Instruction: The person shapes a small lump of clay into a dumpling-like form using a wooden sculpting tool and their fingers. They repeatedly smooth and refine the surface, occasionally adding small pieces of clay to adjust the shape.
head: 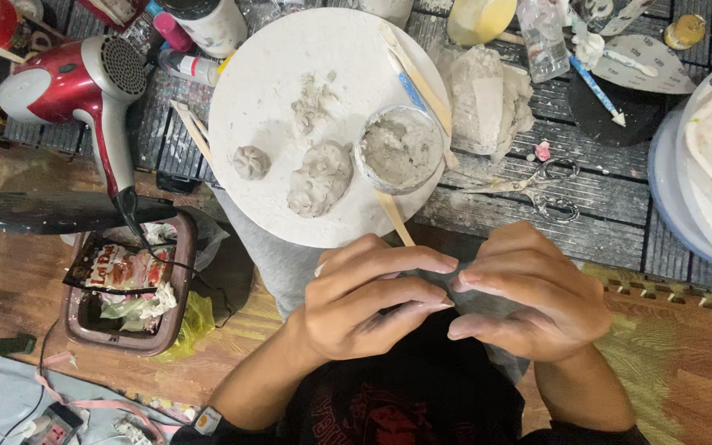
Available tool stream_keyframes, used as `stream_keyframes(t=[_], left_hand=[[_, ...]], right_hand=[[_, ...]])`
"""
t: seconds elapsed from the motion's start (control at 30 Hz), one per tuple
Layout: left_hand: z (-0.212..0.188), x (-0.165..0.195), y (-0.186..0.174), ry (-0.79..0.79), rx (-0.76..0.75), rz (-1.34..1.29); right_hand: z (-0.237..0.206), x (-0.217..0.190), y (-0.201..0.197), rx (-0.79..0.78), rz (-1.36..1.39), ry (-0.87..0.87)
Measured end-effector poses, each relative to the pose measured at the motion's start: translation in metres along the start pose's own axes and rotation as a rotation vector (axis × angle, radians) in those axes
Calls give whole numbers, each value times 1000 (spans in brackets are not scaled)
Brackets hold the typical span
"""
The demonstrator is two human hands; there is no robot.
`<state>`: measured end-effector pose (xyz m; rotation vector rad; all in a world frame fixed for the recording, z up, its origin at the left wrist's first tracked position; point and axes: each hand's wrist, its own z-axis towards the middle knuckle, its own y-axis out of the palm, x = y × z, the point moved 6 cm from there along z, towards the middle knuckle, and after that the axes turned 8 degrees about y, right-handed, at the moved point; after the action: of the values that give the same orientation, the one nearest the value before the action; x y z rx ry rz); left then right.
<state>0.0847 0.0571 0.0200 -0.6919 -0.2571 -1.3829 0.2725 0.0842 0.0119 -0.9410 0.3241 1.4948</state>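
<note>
Our left hand point(364, 301) and right hand point(529, 297) meet fingertip to fingertip over our lap, fingers curled in and pinching a small bit of grey clay between them (it is almost wholly hidden, so we cannot tell its shape). To work it well, we judge that we should keep the pressure light and even, turning the piece so no side thins out. Just beyond the hands, the white round board point(274, 49) lies on the slatted table, bearing a small clay ball point(250, 161), a larger creased lump point(320, 179) and a clear cup of grey paste point(401, 148). Wooden sticks point(418, 78) lean across the cup; scissors point(537, 185) lie to the right, a red hair dryer point(84, 82) to the left.
</note>
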Motion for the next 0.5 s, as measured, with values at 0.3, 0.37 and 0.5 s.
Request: stream_keyframes(t=[0.3, 0.37, 0.5], left_hand=[[2, -3, 0, -27, -8, -41], [2, -4, 0, -34, 2, -52], [2, -5, 1, -24, 8, -55]], right_hand=[[3, 1, 0, -16, 4, 50], [3, 2, 0, -12, 2, 66], [2, 2, 1, -16, 1, 28]])
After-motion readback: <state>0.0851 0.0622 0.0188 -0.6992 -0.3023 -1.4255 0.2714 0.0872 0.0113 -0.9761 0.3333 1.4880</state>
